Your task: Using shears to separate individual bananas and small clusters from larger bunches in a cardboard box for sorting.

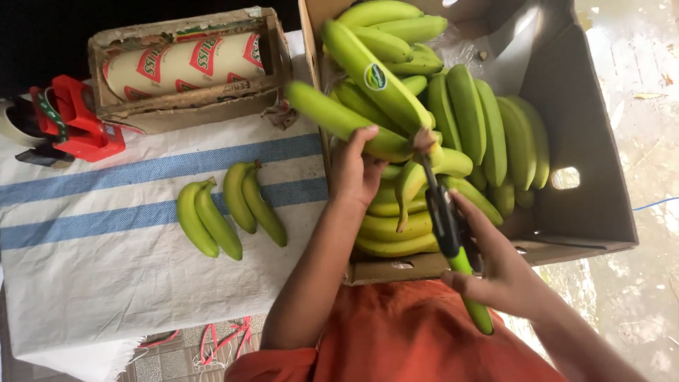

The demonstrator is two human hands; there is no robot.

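The left hand point(357, 170) is clamped on a green banana bunch point(368, 92) lifted over the near-left corner of the cardboard box point(594, 177), its fingers running up and left from the crown. The right hand point(495, 272) is closed on a green-handled knife point(453, 237) whose blade points up at that crown, just beside the left hand. Four loose bananas point(230, 212) lie as two pairs on the striped cloth point(92, 255), left of both hands.

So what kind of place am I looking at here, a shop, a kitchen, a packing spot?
Likely a fruit packing or market stall spot. A cardboard box holds green banana bunches, the right hand holds a green-handled knife at a bunch's stem, and a red tape dispenser sits on the woven-sack-covered table.
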